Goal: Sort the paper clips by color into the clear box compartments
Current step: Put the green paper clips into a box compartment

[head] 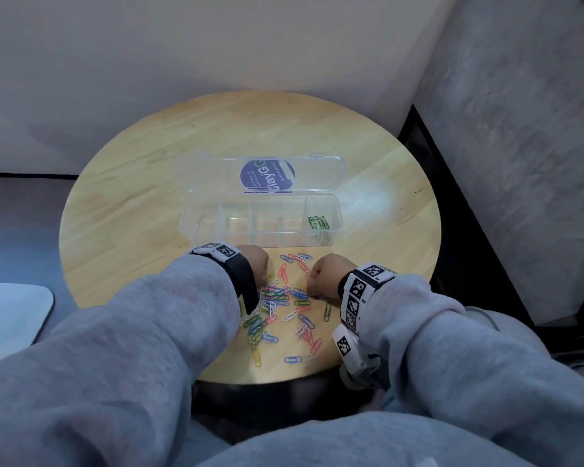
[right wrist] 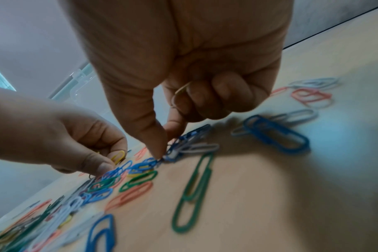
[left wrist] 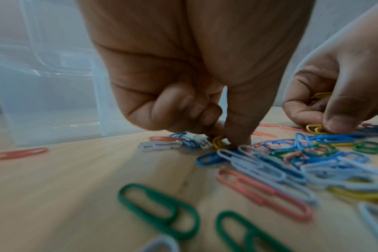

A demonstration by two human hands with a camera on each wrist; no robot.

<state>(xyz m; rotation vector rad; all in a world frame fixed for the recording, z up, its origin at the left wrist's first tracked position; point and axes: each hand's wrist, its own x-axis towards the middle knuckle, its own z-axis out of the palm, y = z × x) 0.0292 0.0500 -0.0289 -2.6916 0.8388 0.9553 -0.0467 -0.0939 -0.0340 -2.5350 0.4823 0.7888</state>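
Note:
The clear box (head: 189,227) stands open on the round wooden table (head: 132,210); several green clips (head: 318,222) lie in its rightmost compartment, and the others look empty. A pile of mixed paper clips (head: 284,298) lies in front of it. My left hand (left wrist: 229,141) is down at the pile's left edge, thumb and forefinger pinching a yellow clip (left wrist: 218,143) on the wood. My right hand (right wrist: 164,153) works the pile's right edge. It keeps yellow clips (left wrist: 319,97) tucked under its curled fingers while thumb and forefinger pinch at a clip on the table.
The box's lid (head: 260,173), with a purple round label, lies open behind it. A lone green clip (right wrist: 192,192) and blue clips (right wrist: 274,133) lie loose right of the pile. The table's front edge is close below the clips. A pale pad (head: 11,315) sits at the left.

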